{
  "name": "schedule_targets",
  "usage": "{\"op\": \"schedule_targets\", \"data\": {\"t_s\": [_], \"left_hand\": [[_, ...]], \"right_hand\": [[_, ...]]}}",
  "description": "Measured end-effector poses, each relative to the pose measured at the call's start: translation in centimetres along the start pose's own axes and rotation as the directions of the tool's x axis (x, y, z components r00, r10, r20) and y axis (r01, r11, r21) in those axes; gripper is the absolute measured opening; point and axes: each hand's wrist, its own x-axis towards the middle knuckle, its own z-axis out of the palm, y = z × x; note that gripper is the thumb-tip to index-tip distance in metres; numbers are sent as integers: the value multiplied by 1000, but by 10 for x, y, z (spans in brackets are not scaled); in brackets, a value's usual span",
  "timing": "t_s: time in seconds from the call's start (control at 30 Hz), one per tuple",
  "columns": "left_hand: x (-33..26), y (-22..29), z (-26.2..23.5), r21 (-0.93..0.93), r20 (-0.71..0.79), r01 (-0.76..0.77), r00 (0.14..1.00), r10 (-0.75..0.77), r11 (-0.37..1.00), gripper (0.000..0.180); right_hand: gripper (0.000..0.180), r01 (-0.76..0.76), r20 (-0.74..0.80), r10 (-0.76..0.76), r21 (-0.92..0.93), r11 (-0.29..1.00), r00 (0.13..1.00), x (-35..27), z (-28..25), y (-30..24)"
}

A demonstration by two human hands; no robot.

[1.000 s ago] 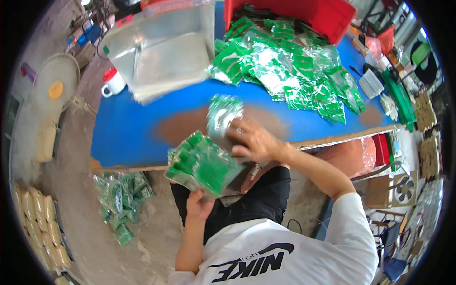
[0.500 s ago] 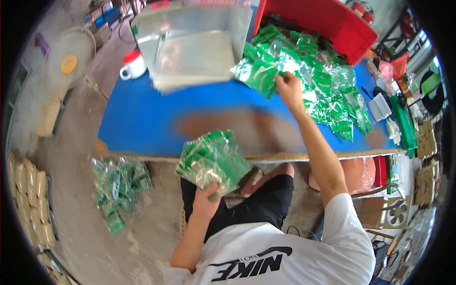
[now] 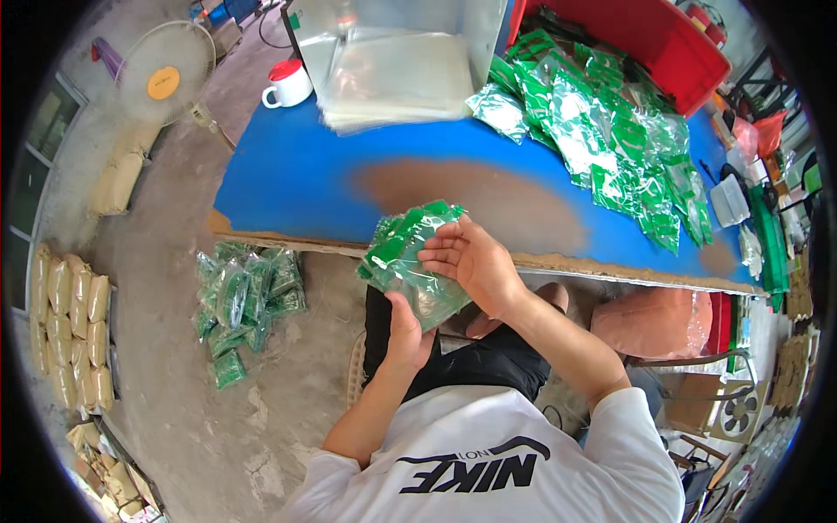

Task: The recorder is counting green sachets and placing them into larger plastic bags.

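A stack of green-and-clear plastic packets (image 3: 403, 253) is in my left hand (image 3: 408, 336), held over my lap at the table's front edge. The left thumb shows on the near side of the stack; the other left fingers are hidden under it. Across the upper right of the stack lies my right hand (image 3: 481, 268), its fingers stretched out on the top packet and not wrapped round anything. A large heap of similar green packets (image 3: 602, 131) spreads over the right part of the blue table (image 3: 305, 174).
A tipped red bin (image 3: 636, 48) stands behind the heap. Clear plastic sheets (image 3: 397, 78) lie in a metal tray at the back, beside a white mug (image 3: 288, 84) with a red lid. Bundled green packets (image 3: 248, 296) sit on the floor at left, near a fan (image 3: 166, 78).
My right hand has come from the heap, where it pinched a packet, down to the stack, and its fingers have opened. The view has shifted slightly.
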Motion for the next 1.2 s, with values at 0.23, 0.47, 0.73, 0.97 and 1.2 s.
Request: {"op": "schedule_targets", "data": {"t_s": [0.23,0.47,0.73,0.97,1.2], "left_hand": [[-2,5,0,118,-28,-39,999,42,992,56],[-10,0,-1,70,7,41,999,-42,997,57],[1,11,6,75,-10,-15,1000,16,997,61],[48,65,17,484,312,-400,910,274,778,72],[130,113,48,643,726,-689,687,20,334,112]], "right_hand": [[58,37,25,-46,294,955,999,-15,11,19],[63,33,-24,-28,235,971,999,-32,3,26],[80,274,117,-253,-235,933,960,-36,1,-18],[137,449,340,-299,-750,487,892,-4,-39,-56],[133,682,504,-511,-686,252,696,43,-71,-56]]}}
